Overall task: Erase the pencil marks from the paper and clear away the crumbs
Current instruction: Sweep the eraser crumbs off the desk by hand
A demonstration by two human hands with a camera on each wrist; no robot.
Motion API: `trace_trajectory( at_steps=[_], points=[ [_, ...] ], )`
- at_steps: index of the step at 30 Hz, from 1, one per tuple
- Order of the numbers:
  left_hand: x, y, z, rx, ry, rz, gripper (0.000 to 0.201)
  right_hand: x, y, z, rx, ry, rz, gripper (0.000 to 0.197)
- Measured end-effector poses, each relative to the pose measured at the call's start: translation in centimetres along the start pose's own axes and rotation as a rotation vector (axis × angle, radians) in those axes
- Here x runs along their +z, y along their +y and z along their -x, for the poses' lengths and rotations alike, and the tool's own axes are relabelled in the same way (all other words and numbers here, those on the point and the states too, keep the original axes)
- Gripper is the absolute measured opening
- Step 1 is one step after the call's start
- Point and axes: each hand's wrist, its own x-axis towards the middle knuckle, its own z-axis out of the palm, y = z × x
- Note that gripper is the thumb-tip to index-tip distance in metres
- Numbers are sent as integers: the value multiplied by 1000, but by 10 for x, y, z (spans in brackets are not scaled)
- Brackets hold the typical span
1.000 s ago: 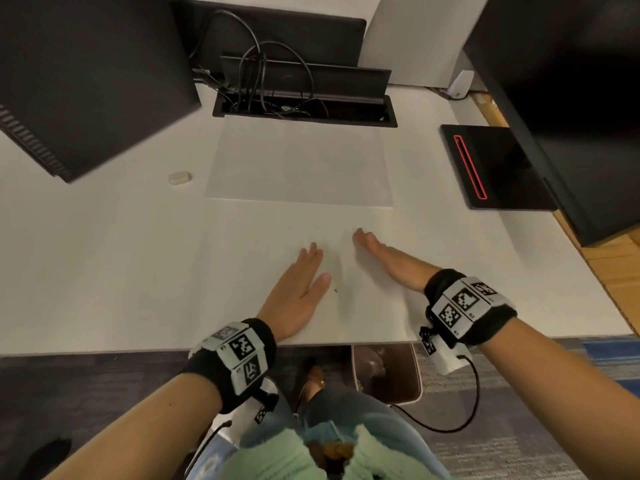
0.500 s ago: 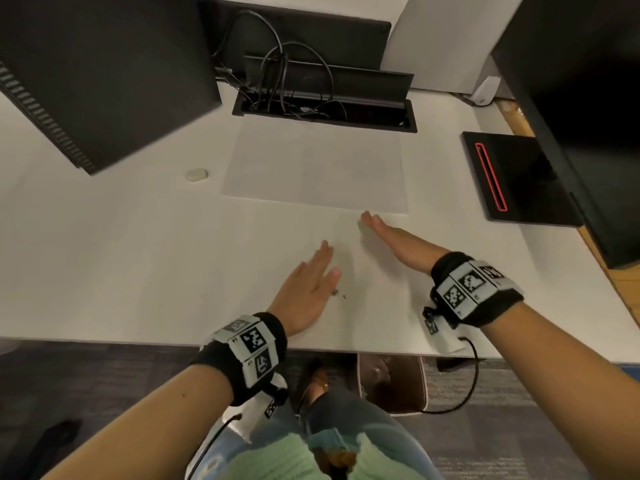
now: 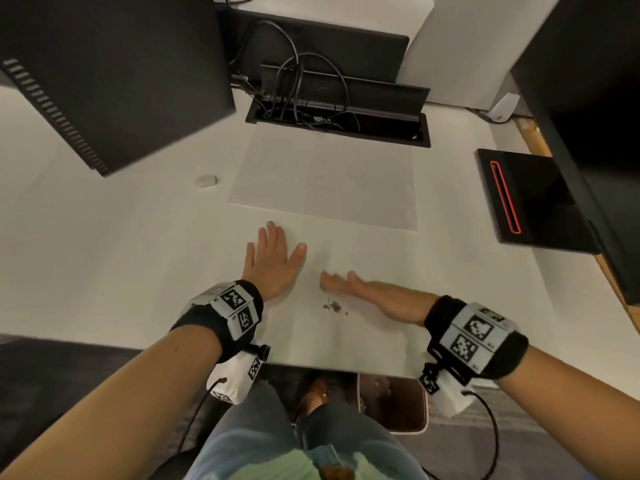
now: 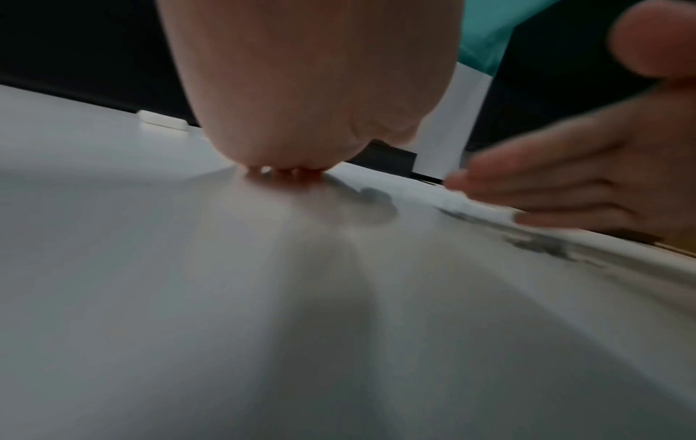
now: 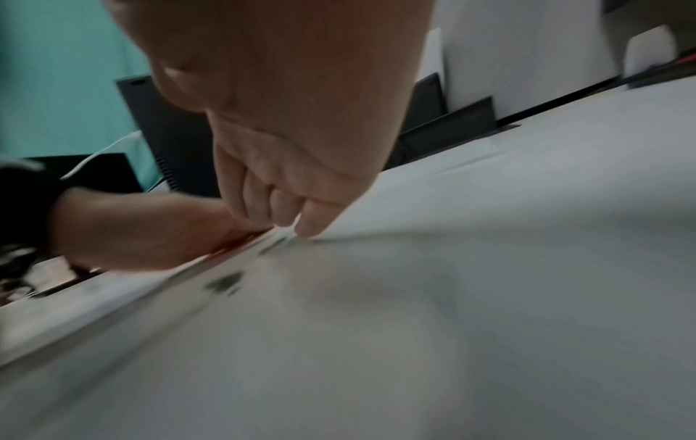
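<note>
Nearest the person, a wastebasket (image 3: 393, 403) stands on the floor under the tabletop's (image 3: 104, 271) front edge, at about 6 o'clock from the hands. On the tabletop, a sheet of paper (image 3: 346, 341) reaches to that edge, and a small dark heap of crumbs (image 3: 333, 307) lies on it, between the two hands and nearer the edge than half a second ago, when only a few specks showed by the left thumb. The right hand (image 3: 367, 295) stands on its edge just at 1 o'clock of the crumbs, fingers straight and together, holding nothing; earlier it lay farther out at 1 o'clock, so it has swept in toward the person. The left hand (image 3: 272, 261) lies flat, palm down, fingers straight and slightly spread, pressing the paper at 10 o'clock of the crumbs; it sits farther from the edge than before. The wrist views are blurred, though the right one shows the fingertips (image 5: 309, 229) on the paper beside the dark bits. Beyond the hands a second sheet (image 3: 325, 178) lies unchanged, with an eraser (image 3: 206, 180) at its 9 o'clock, well apart from both hands. At 3 o'clock is a black pad (image 3: 533, 202) with a red stripe; at 12 o'clock, a cable tray (image 3: 339, 119).
</note>
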Motion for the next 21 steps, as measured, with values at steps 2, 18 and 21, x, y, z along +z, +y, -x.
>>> trace_trajectory(
  at_steps=[2, 18, 21],
  points=[
    [5, 8, 3, 75, -72, -25, 68, -20, -5, 0, 11, 162, -63, 55],
    [3, -18, 58, 64, 249, 439, 45, -48, -24, -89, -4, 1, 309, 63],
    [6, -31, 49, 6, 231, 243, 53, -31, -12, -67, 13, -97, 356, 53]
  ],
)
